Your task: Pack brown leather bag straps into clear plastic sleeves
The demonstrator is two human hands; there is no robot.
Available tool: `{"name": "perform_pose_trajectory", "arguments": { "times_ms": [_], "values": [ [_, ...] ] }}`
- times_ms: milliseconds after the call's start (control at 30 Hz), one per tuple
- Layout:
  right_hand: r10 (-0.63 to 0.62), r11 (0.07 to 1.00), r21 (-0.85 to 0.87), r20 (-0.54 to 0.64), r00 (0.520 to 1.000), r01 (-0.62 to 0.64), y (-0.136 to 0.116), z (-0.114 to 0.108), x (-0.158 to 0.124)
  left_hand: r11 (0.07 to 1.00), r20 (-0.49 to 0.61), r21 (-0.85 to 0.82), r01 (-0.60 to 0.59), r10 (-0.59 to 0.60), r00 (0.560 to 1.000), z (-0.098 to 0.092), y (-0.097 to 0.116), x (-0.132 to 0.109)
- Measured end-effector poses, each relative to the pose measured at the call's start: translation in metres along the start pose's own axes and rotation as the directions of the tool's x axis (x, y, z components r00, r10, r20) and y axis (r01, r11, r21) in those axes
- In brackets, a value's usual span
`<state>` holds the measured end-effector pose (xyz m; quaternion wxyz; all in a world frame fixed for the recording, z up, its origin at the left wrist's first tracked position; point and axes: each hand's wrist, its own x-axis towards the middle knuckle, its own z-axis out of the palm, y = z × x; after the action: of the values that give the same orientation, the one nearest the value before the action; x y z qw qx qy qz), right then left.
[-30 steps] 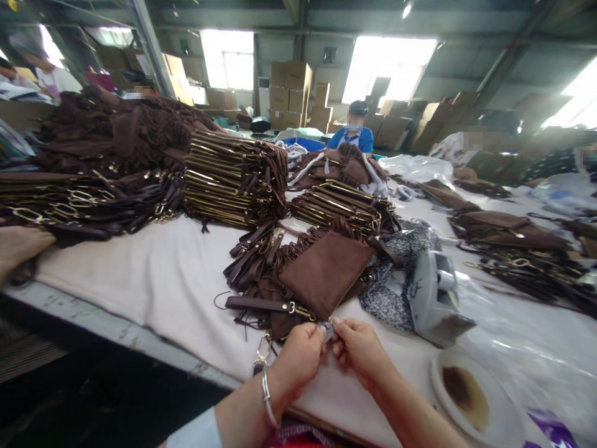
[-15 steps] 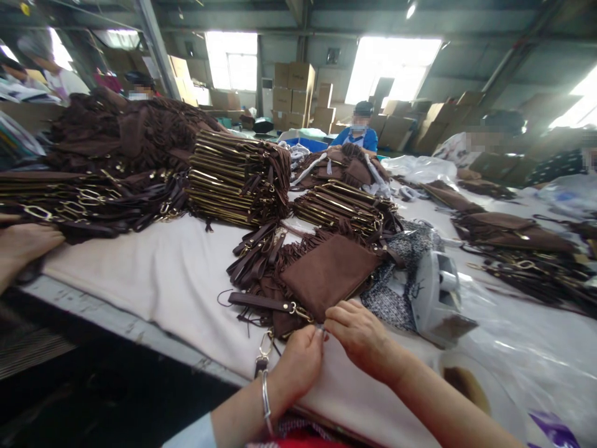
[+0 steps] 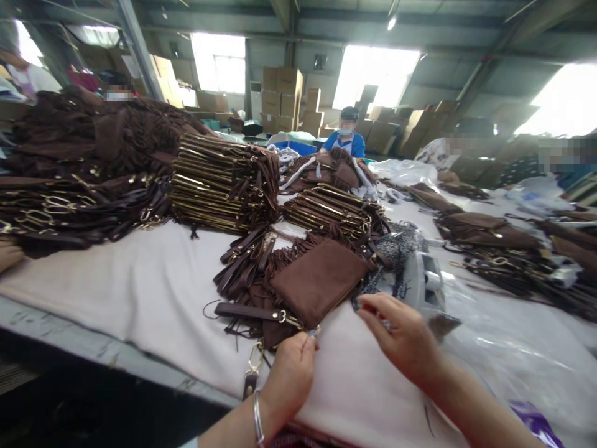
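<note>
The left hand [image 3: 291, 366] pinches pale film [image 3: 313, 334] at the near corner of the pouch [image 3: 321, 279]; the right hand [image 3: 405, 333] hangs apart, curled, its hold unclear. That corner seems unfinished; whether the stack [image 3: 219, 186] beyond is done doesn't show.

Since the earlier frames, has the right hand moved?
Yes: judged against the brown pouch, the right hand has moved rightward, from its near corner, beside the left hand, toward the white plastic holder.
</note>
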<state>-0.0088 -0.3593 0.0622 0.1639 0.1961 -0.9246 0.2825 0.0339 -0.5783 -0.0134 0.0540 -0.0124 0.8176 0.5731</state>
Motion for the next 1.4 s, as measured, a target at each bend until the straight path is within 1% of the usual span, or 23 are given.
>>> {"name": "perform_pose_trajectory", "arguments": {
  "times_ms": [33,67,100,133,167,200,267,333,367,467,567,667,733,800,867,900,1000,1100,1133,1200,1267,1300,1400],
  "values": [
    [0.140,0.990,0.011,-0.122,0.983,-0.140,0.017,-0.018,-0.005,1.000,0.002,0.002,-0.002,0.002,1.000,0.000,-0.001,0.001],
    [0.290,0.956,0.025,-0.236,0.927,-0.292,0.036,-0.037,-0.010,1.000,0.005,0.006,-0.004,0.004,1.000,0.000,-0.001,0.002],
    [0.431,0.897,0.056,-0.335,0.838,-0.439,0.056,-0.055,-0.014,1.000,0.011,0.010,-0.007,0.007,1.000,0.000,-0.002,0.003],
    [0.546,0.822,0.093,-0.406,0.733,-0.561,0.075,-0.072,-0.019,1.000,0.020,0.011,-0.011,0.011,1.000,0.000,-0.002,0.006],
    [0.638,0.747,0.141,-0.431,0.639,-0.650,0.092,-0.085,-0.023,1.000,0.033,0.015,-0.015,0.014,0.999,0.001,-0.002,0.008],
    [0.713,0.678,0.203,-0.414,0.565,-0.707,0.106,-0.094,-0.027,1.000,0.042,0.021,-0.021,0.020,0.999,0.002,-0.003,0.011],
    [0.846,0.531,0.331,-0.251,0.469,-0.780,0.124,-0.098,-0.030,0.998,0.054,0.047,-0.043,0.040,0.998,0.003,-0.003,0.017],
    [0.903,0.418,0.406,-0.093,0.419,-0.813,0.130,-0.088,-0.027,0.994,0.048,0.082,-0.068,0.065,0.997,0.004,-0.004,0.022],
    [0.911,0.392,0.425,-0.056,0.408,-0.816,0.129,-0.080,-0.024,0.992,0.043,0.099,-0.078,0.074,0.996,0.005,-0.005,0.024],
    [0.905,0.398,0.464,-0.059,0.421,-0.792,0.122,-0.062,-0.015,0.987,0.037,0.133,-0.093,0.089,0.995,0.004,-0.009,0.027],
    [0.888,0.436,0.501,-0.102,0.449,-0.748,0.110,-0.062,-0.017,0.985,0.030,0.146,-0.093,0.089,0.996,0.002,-0.013,0.027],
    [0.831,0.543,0.474,-0.184,0.525,-0.693,0.091,-0.069,-0.032,0.986,0.034,0.140,-0.088,0.084,0.996,0.001,-0.015,0.027],
    [0.820,0.549,0.459,-0.134,0.556,-0.699,0.080,-0.068,-0.046,0.986,0.048,0.142,-0.087,0.080,0.996,0.000,-0.015,0.027],
    [0.838,0.495,0.431,-0.009,0.546,-0.754,0.076,-0.063,-0.056,0.985,0.063,0.145,-0.090,0.082,0.995,0.001,-0.016,0.029],
    [0.843,0.497,0.306,0.050,0.535,-0.812,0.081,-0.059,-0.060,0.984,0.073,0.147,-0.100,0.090,0.993,0.002,-0.018,0.030],
    [0.835,0.530,0.215,0.036,0.549,-0.820,0.086,-0.059,-0.060,0.983,0.077,0.151,-0.106,0.095,0.993,0.003,-0.018,0.031],
    [0.785,0.620,0.007,-0.017,0.620,-0.785,0.097,-0.065,-0.057,0.974,0.091,0.182,-0.135,0.120,0.989,0.003,-0.018,0.029],
    [0.692,0.705,-0.206,-0.014,0.722,-0.679,0.090,-0.072,-0.058,0.950,0.086,0.246,-0.192,0.176,0.981,0.000,-0.013,0.021],
    [0.654,0.732,-0.276,0.026,0.756,-0.623,0.082,-0.072,-0.059,0.937,0.077,0.276,-0.215,0.202,0.976,-0.002,-0.011,0.018],
    [0.590,0.800,-0.275,0.197,0.783,-0.533,0.060,-0.068,-0.058,0.906,0.068,0.332,-0.264,0.256,0.964,-0.004,-0.009,0.013],
    [0.506,0.857,-0.135,0.397,0.765,-0.497,0.031,-0.056,-0.052,0.875,0.080,0.380,-0.300,0.292,0.953,-0.005,-0.008,0.009],
    [0.443,0.877,-0.050,0.472,0.762,-0.479,0.016,-0.047,-0.047,0.859,0.086,0.406,-0.311,0.303,0.949,-0.005,-0.008,0.008],
    [0.290,0.876,0.146,0.602,0.744,-0.459,-0.027,-0.010,-0.026,0.789,0.109,0.507,-0.348,0.342,0.933,-0.006,-0.012,0.004]
  ]
}}
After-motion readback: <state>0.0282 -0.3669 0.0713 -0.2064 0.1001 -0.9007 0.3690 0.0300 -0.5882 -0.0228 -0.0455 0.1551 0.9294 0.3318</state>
